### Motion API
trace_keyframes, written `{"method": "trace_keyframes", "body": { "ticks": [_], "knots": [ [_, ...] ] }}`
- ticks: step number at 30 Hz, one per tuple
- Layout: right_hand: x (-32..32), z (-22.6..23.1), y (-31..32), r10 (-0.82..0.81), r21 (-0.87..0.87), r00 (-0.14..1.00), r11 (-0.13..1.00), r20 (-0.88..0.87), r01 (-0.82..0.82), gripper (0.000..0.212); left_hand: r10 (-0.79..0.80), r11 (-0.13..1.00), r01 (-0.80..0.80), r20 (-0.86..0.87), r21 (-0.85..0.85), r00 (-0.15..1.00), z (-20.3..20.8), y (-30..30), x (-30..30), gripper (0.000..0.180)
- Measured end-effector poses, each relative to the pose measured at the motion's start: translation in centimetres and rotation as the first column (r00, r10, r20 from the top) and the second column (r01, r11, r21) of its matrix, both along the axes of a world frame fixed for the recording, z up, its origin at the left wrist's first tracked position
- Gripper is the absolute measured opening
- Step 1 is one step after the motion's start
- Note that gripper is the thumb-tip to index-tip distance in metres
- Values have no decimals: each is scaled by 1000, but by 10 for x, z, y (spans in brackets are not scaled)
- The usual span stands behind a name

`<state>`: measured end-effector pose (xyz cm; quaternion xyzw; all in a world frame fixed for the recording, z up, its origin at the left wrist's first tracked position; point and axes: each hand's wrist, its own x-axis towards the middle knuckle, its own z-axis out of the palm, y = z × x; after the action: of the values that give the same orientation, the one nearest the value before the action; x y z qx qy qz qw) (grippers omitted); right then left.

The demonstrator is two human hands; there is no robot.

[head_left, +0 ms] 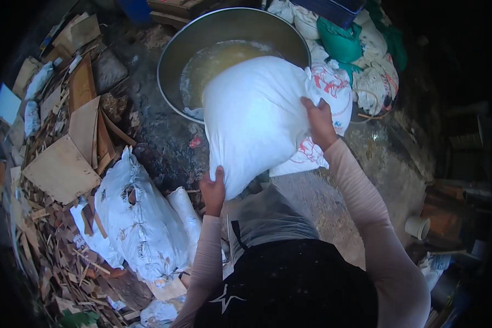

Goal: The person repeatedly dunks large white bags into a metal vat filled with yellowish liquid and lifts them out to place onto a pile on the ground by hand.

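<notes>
A large, bulging white sack (257, 120) hangs between my two hands, in front of my legs. My left hand (212, 191) is closed on its near lower corner, thumb up. On the far right side, my right hand (320, 123) grips the cloth of the same sack. The sack's far end overlaps the near rim of a wide, round metal tub (232, 27). Cloudy yellowish liquid (224, 63) with pale froth lies in the tub. Another white sack with red print (338, 90) shows partly behind and to the right of the held one.
Scrap wood and boards (63, 169) cover the ground at left, beside a stuffed white sack (139, 218). Behind the tub's right side stand several filled sacks, a green bag (340, 41) and a dark blue crate (333, 12). A white bucket (417, 227) lies at right.
</notes>
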<state>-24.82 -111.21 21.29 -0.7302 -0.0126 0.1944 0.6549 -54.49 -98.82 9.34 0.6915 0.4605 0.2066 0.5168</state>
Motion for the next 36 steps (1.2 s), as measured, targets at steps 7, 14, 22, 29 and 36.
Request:
{"method": "trace_keyframes", "body": {
  "ticks": [7,14,22,29,36],
  "knots": [
    [15,-88,-3,-41,-260,952,958,305,124,67,76,996,-66,175,-62,982,-32,-11,18,44],
    [-5,-111,-18,-18,-304,935,943,355,133,72,30,997,-31,18,72,999,-41,-38,24,51],
    [-9,-108,-22,70,-310,984,951,165,-16,74,-7,934,204,-557,292,831,-48,-2,2,56],
    [4,-124,-33,139,-339,976,938,169,-75,76,-151,679,411,-432,608,889,-8,24,48,57],
    [13,-137,-33,261,-404,941,901,215,-158,78,136,731,103,-292,675,947,-11,6,138,68]
  ]
}}
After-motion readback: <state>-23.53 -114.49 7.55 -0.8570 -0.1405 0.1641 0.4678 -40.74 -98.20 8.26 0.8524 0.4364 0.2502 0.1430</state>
